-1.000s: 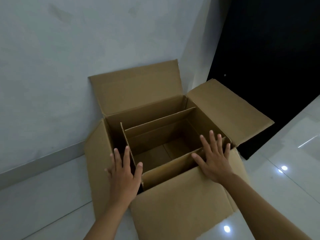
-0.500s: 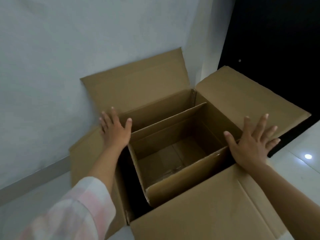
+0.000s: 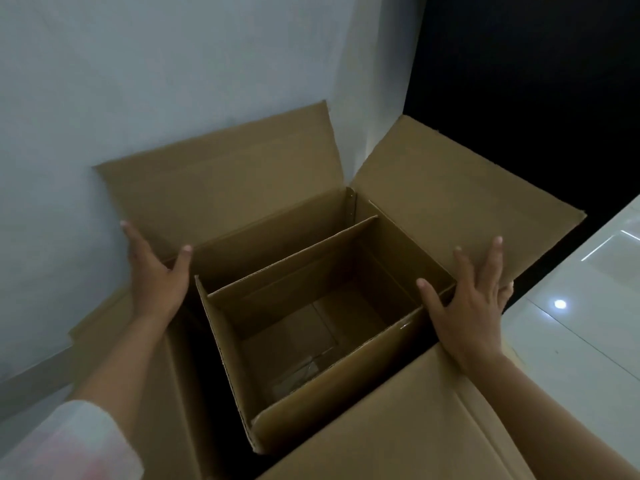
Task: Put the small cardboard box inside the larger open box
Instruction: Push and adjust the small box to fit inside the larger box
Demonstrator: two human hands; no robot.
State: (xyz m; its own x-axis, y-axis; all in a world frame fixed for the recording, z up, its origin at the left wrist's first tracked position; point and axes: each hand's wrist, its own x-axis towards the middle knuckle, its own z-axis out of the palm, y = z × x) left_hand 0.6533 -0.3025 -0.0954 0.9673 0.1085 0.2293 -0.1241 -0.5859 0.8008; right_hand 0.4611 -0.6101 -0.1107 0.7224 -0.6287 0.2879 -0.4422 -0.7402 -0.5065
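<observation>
The small cardboard box (image 3: 311, 407), open at the top and empty, sits inside the larger open box (image 3: 242, 174), slightly askew with dark gaps on its left and near sides. The larger box's four flaps are spread outward. My left hand (image 3: 156, 275) rests flat with fingers apart at the larger box's left rim, by the back flap. At the right rim, against the right flap (image 3: 450, 202), my right hand (image 3: 467, 306) lies flat with its fingers spread. Neither hand holds anything.
The larger box stands on a glossy white tiled floor (image 3: 581, 323) against a pale wall (image 3: 173, 81). A dark doorway or panel (image 3: 536, 81) fills the back right. A pale skirting strip (image 3: 31, 368) runs along the wall at left.
Both hands left the small box's near edge and moved outward to the larger box's left and right rims. The camera came closer over the box.
</observation>
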